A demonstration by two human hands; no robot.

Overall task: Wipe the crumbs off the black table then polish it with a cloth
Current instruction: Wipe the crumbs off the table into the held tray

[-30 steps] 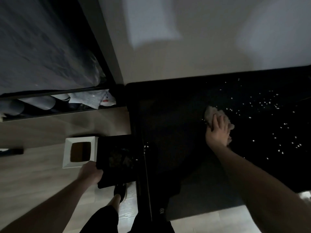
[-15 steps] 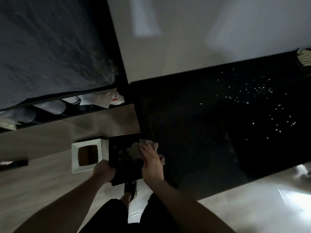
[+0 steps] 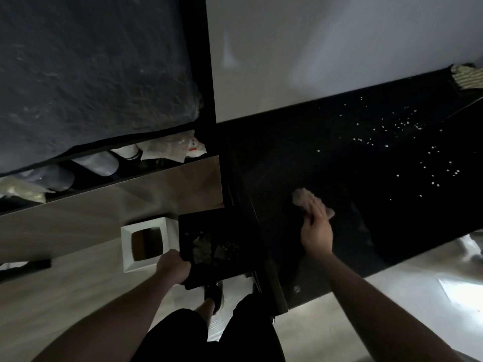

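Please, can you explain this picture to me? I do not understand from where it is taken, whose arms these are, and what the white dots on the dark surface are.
The camera sits on a person's head and looks down, so the arms are that person's own; no machine is here. The right hand presses a crumpled cloth on the black table. The white dots are crumbs, scattered on the table's far right part. The left hand holds a dark tray beside the table's left edge; some collected bits lie in it. A white square bin stands on the floor next to the tray. A striped cloth lies at the table's far corner.
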